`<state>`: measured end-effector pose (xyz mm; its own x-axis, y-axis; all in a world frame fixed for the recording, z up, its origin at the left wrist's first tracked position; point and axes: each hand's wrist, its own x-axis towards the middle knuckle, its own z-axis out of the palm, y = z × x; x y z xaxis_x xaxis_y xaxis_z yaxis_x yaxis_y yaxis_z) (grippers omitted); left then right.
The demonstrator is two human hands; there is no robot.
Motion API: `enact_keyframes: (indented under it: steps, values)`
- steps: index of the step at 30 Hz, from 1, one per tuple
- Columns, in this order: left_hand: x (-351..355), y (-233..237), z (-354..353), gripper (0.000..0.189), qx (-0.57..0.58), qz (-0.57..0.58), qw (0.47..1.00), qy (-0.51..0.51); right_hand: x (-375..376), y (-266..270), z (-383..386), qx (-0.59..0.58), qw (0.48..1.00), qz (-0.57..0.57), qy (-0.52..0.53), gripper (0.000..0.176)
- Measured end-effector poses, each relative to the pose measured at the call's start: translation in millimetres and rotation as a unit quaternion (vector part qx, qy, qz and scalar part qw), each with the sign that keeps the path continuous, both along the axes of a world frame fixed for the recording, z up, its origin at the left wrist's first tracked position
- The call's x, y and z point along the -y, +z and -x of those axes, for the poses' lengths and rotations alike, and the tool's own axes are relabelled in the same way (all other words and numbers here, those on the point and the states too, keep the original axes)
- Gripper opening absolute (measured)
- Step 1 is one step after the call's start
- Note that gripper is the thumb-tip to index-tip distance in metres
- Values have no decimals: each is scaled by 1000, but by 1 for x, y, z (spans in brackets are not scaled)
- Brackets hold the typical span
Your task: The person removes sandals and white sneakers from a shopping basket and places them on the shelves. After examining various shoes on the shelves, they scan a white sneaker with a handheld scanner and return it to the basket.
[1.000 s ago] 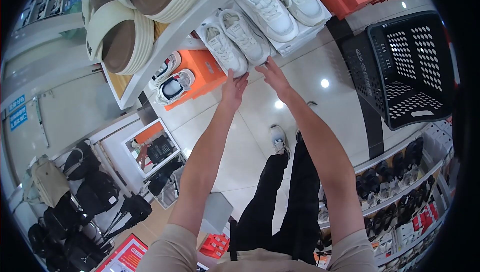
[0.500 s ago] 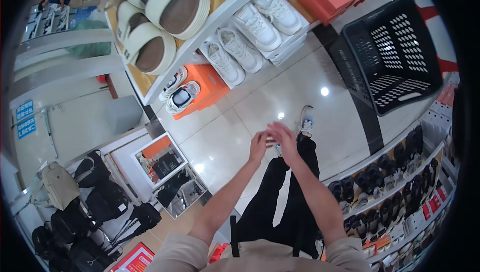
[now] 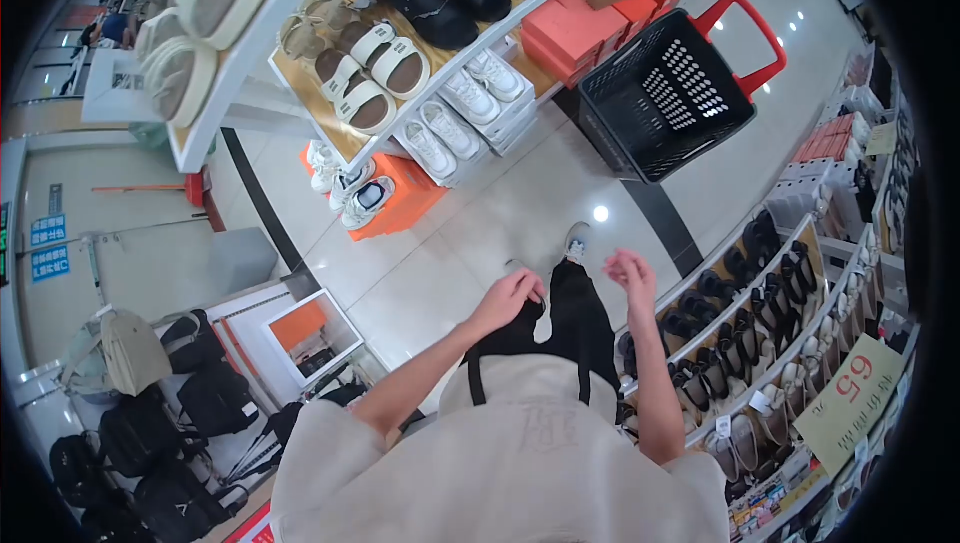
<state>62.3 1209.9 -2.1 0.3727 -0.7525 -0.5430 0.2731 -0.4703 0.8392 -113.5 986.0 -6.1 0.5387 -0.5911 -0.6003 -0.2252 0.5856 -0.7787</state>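
Note:
Both of my hands hang in front of my dark trousers (image 3: 572, 318), well apart from each other. My left hand (image 3: 512, 299) is loosely curled, its fingers bent downward, and no object shows in it. Over the tiled floor (image 3: 430, 288), my right hand (image 3: 632, 279) has bent fingers that stand a little apart, holding nothing visible. Below it and to the left is the tip of my shoe (image 3: 576, 245). Neither hand touches the goods around me.
A black shopping basket (image 3: 610, 138) with a red handle (image 3: 765, 68) stands ahead right. Display shelves carry white sandals (image 3: 362, 103) and white sneakers (image 3: 428, 150), beside an orange shoebox (image 3: 410, 205). Shoe racks (image 3: 740, 328) line my right; backpacks (image 3: 135, 353) hang left.
My hands were close together, one over the other, and have moved apart. The view has tilted up and shifted, so more shelving and the basket's handle show.

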Motion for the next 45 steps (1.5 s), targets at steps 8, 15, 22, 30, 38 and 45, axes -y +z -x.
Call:
enact_keyframes:
  steps: [8, 15, 22, 30, 38, 45]
  values:
    - [85, 78, 12, 26, 183, 39, 982, -34, 63, 88, 0, 40, 995, 55, -74, 30]
    - [155, 89, 38, 26, 157, 44, 986, 42, 122, 109, -20, 68, 991, 65, 96, 28]
    - [185, 86, 33, 30, 160, 62, 979, 110, 156, 121, -58, 67, 985, 42, 155, 26]
    - [165, 75, -76, 32, 102, 94, 945, 296, 170, 115, -125, 71, 973, 31, 216, 25]
    - [149, 73, -264, 33, -121, 228, 781, 569, 168, 127, -201, 75, 965, 60, 242, 26]
    - [144, 27, -341, 37, -324, 340, 646, 603, 145, 121, -239, 101, 962, 70, 245, 26]
